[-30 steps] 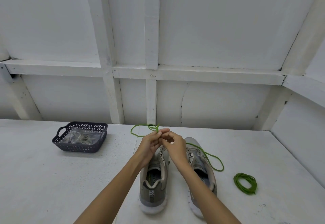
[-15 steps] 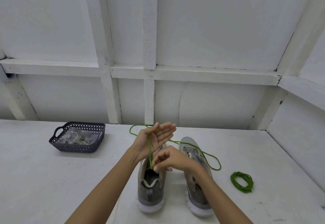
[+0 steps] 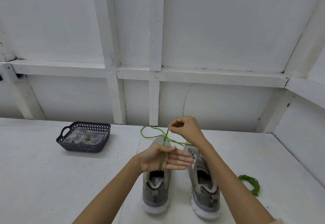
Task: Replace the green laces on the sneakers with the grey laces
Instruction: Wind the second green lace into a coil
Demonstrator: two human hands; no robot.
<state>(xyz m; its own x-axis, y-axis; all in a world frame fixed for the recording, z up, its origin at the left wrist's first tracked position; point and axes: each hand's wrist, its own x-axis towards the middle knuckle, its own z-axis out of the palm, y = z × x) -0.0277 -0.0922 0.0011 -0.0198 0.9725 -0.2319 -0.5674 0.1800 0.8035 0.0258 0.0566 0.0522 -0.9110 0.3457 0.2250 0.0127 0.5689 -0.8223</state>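
Note:
Two grey sneakers stand side by side on the white table, heels toward me: the left sneaker (image 3: pixel 155 193) and the right sneaker (image 3: pixel 204 193). My left hand (image 3: pixel 165 159) is held flat over the left sneaker, fingers straight, with a green lace (image 3: pixel 151 132) wound across its palm. My right hand (image 3: pixel 184 127) pinches that lace above and behind the left hand, pulling it taut. The loose rest of the lace loops on the table beyond the toes. A second green lace (image 3: pixel 250 184) lies coiled to the right of the sneakers.
A dark perforated basket (image 3: pixel 84 146) with handles stands at the back left, holding clear bags with pale laces inside. A white panelled wall rises right behind the table, and a side wall closes it on the right.
My right hand went down toward me, then rose to the back right, pulling the lace taut. My left hand opened flat and dropped lower over the left sneaker with the lace winding round it.

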